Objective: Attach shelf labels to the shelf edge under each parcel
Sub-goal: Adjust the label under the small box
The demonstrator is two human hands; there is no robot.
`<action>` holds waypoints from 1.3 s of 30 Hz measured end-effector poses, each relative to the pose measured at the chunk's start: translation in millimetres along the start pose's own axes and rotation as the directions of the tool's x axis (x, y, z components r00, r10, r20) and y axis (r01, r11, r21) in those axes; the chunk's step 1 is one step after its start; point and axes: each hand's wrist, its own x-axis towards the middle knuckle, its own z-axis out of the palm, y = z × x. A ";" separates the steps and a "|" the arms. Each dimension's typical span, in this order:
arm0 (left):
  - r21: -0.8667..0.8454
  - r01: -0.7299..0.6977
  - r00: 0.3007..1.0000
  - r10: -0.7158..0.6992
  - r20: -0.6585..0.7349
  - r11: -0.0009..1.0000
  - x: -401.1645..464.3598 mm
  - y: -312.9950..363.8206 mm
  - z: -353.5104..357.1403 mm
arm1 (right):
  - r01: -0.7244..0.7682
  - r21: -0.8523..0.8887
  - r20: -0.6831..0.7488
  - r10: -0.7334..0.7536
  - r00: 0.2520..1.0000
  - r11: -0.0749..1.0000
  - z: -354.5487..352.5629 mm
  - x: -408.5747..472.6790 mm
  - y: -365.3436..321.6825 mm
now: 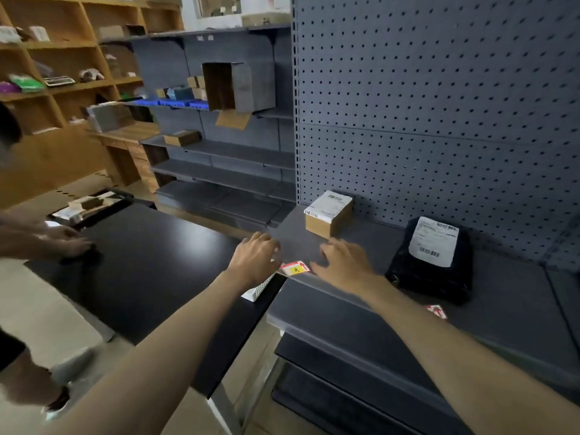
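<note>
Red-yellow label (295, 268) between both fingers.

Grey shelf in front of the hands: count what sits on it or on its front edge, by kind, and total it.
Cardboard boxes: 1, the small box with a white shipping label.
Black bags: 1, the mailer bag with a white label.
Red shelf labels: 2, one between the left hand and right hand, one under the bag.
Total: 4

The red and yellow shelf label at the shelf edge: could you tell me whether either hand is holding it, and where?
Neither grips the label; left hand and right hand flank its two ends, fingers spread on the shelf.
</note>
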 end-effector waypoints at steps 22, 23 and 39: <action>-0.149 -0.383 0.922 0.387 0.001 0.912 56.8 -54.1 88.2 | -0.258 -0.125 -0.025 0.257 0.966 0.958 73.1 48.8 -60.9; -0.168 -0.385 0.921 0.389 -0.010 0.907 58.0 -54.5 90.6 | -0.261 -0.134 -0.037 0.258 0.965 0.956 74.6 48.5 -61.1; 0.016 -0.566 0.824 0.566 -0.040 0.824 67.6 -59.1 97.2 | -0.361 -0.075 -0.112 0.352 0.929 0.929 101.3 34.0 -44.9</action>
